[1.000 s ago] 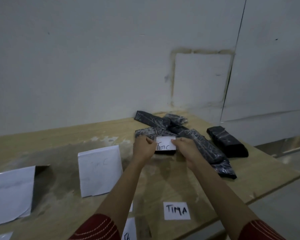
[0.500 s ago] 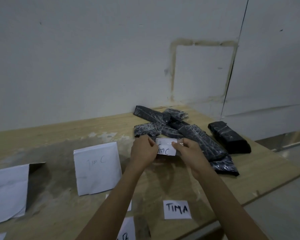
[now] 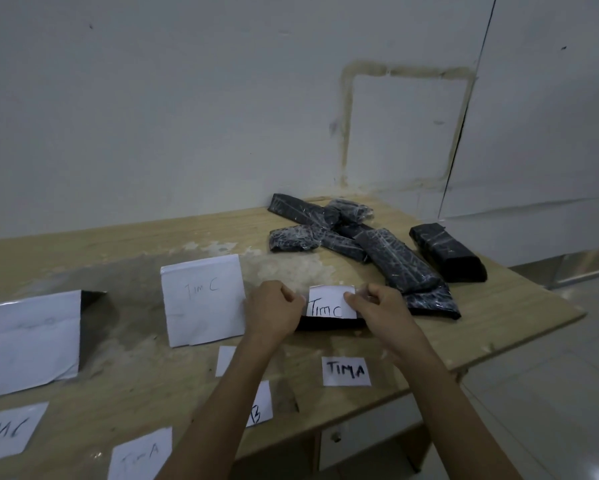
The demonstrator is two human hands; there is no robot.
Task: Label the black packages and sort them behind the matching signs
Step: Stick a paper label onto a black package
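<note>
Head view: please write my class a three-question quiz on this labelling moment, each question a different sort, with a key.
1. True or false: the label pinched between the left hand and right hand reads TIM A.
2. The pile of black packages lies: A) at the far right of the table; B) at its near left corner; C) at its middle.
3. Fill in: the loose slip near the right forearm reads ___.
Key: 1 false (it reads Tim C); 2 A; 3 TIM A.
</note>
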